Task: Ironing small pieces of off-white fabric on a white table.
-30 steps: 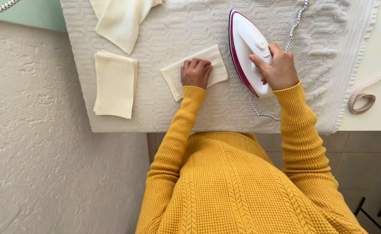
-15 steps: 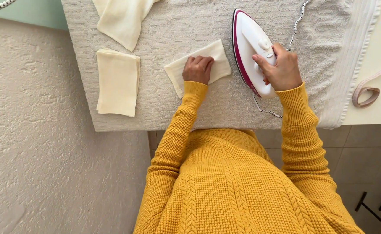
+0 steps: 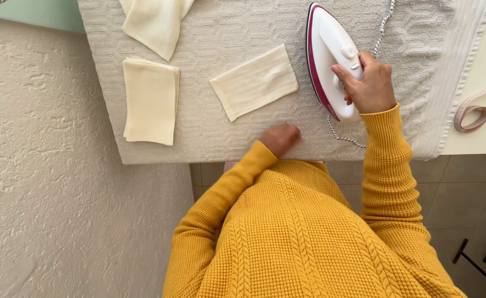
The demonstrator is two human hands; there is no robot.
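Textured off-white wall ran down the left side, tiled floor showed lower right. Between them, a pale woven towel (image 3: 243,138) covered the ironing surface, its ribbed hem hanging off the right edge.

My right hand (image 3: 369,83) gripped the handle of the white iron (image 3: 331,55) with the magenta trim, fingers wrapped and clamped around it, thumb toward the buttons. Iron sat sole-down on the towel, nose pointing away from me. Its black-and-white speckled cord (image 3: 342,138) trailed out below my wrist and another stretch ran off past the top edge.

My left hand (image 3: 280,138) was near the front edge of the towel, close to my body, blurred; could not tell whether the fingers were curled or spread. It held nothing and touched no cloth.

Folded cream cloth (image 3: 254,83) lay flat on the towel, tilted, just left of the iron and apart from both hands. Farther left, a neat stack of folded cream cloths (image 3: 150,100). Above that, a loose cream cloth (image 3: 154,22) draped partly out of view at the top.

Far right, a pinkish strap loop (image 3: 472,117) lay on a cream countertop.

Yellow cable-knit sweater sleeves covered both my arms.
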